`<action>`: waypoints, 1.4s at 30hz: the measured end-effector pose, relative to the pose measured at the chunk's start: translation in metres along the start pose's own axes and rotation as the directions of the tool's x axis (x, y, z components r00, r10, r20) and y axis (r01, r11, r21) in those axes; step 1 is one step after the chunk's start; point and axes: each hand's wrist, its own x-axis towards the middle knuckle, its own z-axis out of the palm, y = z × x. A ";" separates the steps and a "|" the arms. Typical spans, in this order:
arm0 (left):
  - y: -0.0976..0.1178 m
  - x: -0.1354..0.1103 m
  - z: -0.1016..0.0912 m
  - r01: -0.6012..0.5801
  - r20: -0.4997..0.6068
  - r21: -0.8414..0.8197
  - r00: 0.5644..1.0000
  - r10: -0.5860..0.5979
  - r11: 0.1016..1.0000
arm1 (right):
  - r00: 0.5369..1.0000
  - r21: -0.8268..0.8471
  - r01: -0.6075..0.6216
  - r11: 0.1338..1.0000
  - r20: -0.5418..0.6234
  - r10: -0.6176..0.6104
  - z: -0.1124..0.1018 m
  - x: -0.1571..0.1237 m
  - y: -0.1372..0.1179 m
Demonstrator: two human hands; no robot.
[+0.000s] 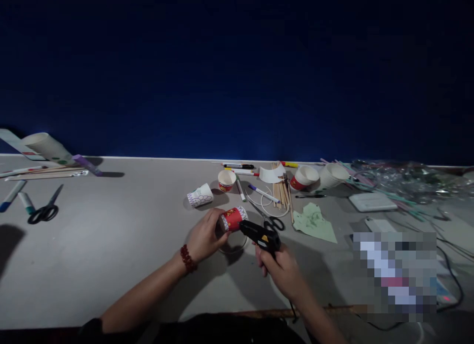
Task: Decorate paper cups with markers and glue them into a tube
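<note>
The red cup [234, 218] is held on its side around the middle of the grey surface [129, 225], between the near and far edges. The left hand [203, 237] is curled around one end, thumb below and fingers above; squeezing too hard could dent the thin paper, too little could let it turn. The right hand [283, 270] is closed around the handle of a black glue gun [261, 235], its nozzle aimed at the cup's wall; whether they touch cannot be told. If the nozzle is hot, a slip could burn the nearby left fingers or smear glue astray. A dark cable [294, 312], apparently the gun's, hangs at the near edge, where a snag could jerk the aim. Just beyond the gun, the scissors [274, 223] could be knocked by a careless swing. Nearer the far edge, a white cup [200, 196] lies tipped and could roll if nudged.
</note>
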 end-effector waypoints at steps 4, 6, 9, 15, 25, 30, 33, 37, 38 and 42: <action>-0.004 -0.002 0.002 -0.028 -0.002 0.081 1.000 0.028 0.996 | 1.000 0.023 -0.016 1.000 -0.027 0.016 -0.002 0.001 -0.008; 0.003 -0.004 -0.002 -0.103 -0.090 0.135 0.989 0.116 0.985 | 0.999 -0.001 -0.007 1.000 -0.040 0.007 -0.003 0.002 -0.012; 0.025 -0.008 -0.012 -0.273 -0.231 0.226 0.917 0.324 0.935 | 0.999 -0.079 0.000 0.997 -0.049 -0.004 -0.005 0.003 -0.016; 0.065 -0.006 -0.021 -0.488 -0.142 0.282 0.830 0.540 0.826 | 0.981 -0.262 0.114 0.958 -0.122 -0.150 0.000 0.003 -0.016; 0.073 0.007 -0.034 -0.533 0.066 0.430 0.823 0.564 0.728 | 0.969 -0.352 0.177 0.919 -0.100 -0.225 0.006 0.008 -0.009; 0.078 0.015 -0.038 -0.579 0.089 0.462 0.784 0.615 0.672 | 0.966 -0.347 0.166 0.923 -0.131 -0.223 0.007 0.006 -0.008; 0.080 0.018 -0.038 -0.583 0.070 0.487 0.768 0.636 0.651 | 0.962 -0.319 0.167 0.933 -0.154 -0.225 0.008 0.005 -0.007; 0.079 0.020 -0.037 -0.588 0.078 0.510 0.759 0.646 0.628 | 0.960 -0.316 0.154 0.936 -0.176 -0.218 0.008 0.005 -0.005; 0.078 0.020 -0.038 -0.592 0.088 0.513 0.756 0.648 0.622 | 0.959 -0.316 0.158 0.936 -0.178 -0.222 0.008 0.005 -0.005; 0.074 0.025 -0.041 -0.626 0.142 0.491 0.744 0.653 0.606 | 0.953 -0.268 0.187 0.945 -0.184 -0.240 0.007 0.006 -0.005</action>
